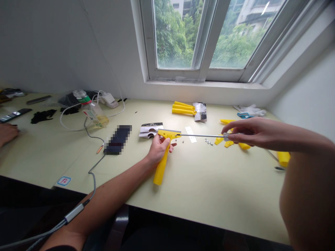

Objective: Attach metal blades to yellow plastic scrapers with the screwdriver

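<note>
My left hand [157, 150] is closed around a yellow scraper [162, 165], just under its wide head with a grey blade edge along the top. In my right hand [242, 131] is a screwdriver [201, 135], gripped by its clear handle. Its long metal shaft runs level to the left, and the tip meets the right part of the scraper's head, at what looks like a small screw. Several small screws [208, 141] lie on the table between the hands. Near them is a white strip with holes [191, 134]. Yellow scraper parts [229, 143] lie partly hidden under my right hand.
Yellow scrapers [183, 108] with a printed card [200, 112] lie near the window. More printed cards [151, 129] sit behind my left hand. Further left are a dark phone-like object [118, 140], a bottle [91, 109] and cables. Another person's hand [8, 134] rests at the far left.
</note>
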Tool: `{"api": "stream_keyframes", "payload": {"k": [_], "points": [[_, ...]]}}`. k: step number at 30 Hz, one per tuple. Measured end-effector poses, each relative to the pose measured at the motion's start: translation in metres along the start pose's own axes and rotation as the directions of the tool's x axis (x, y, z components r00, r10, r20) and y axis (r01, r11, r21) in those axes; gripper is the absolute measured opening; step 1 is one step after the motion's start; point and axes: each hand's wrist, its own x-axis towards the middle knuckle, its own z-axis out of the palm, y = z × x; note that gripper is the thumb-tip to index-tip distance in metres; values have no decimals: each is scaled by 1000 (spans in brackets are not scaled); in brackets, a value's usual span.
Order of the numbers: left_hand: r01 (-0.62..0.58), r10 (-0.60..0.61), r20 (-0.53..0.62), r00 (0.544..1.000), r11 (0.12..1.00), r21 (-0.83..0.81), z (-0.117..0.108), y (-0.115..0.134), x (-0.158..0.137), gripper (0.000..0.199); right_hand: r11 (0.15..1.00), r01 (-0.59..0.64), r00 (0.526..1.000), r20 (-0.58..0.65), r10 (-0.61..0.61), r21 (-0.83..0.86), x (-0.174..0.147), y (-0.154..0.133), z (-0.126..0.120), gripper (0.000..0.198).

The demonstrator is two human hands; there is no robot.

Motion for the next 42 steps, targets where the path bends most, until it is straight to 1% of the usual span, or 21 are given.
{"api": "stream_keyframes", "payload": {"k": [2,4,12,19,22,26,29,36,42], "points": [[2,-2,-3,1000,1000,3,0,0,-1,26,998,-55,996,74,54,16,0,-1,-1,49],[5,-5,-3,1000,1000,6,0,1,-1,27,996,-86,992,97,84,18,0,-1,-1,49],[10,-10,-2,1000,1000,9,1,2,-2,26,996,-77,995,56,79,-35,-1,-2,3,46],[13,-13,-6,1000,1000,-4,2,4,-3,27,992,-13,1000,2,14,-128,-7,-12,9,43],[19,-19,-2,1000,1000,-15,3,4,-4,26,990,3,1000,-3,-4,-142,-10,-14,9,41],[28,-28,5,1000,999,-21,3,5,-4,24,991,3,1000,-2,-4,-134,-11,-12,8,41],[30,-30,6,1000,999,-33,3,5,-4,24,992,-21,1000,8,22,-124,-11,-11,8,42],[33,-32,27,999,999,-31,1,2,-4,26,996,-65,995,71,69,-64,-9,-13,2,45],[21,-19,67,998,999,-35,1,4,-5,27,993,-118,985,125,121,-31,-8,-2,0,47]]}}
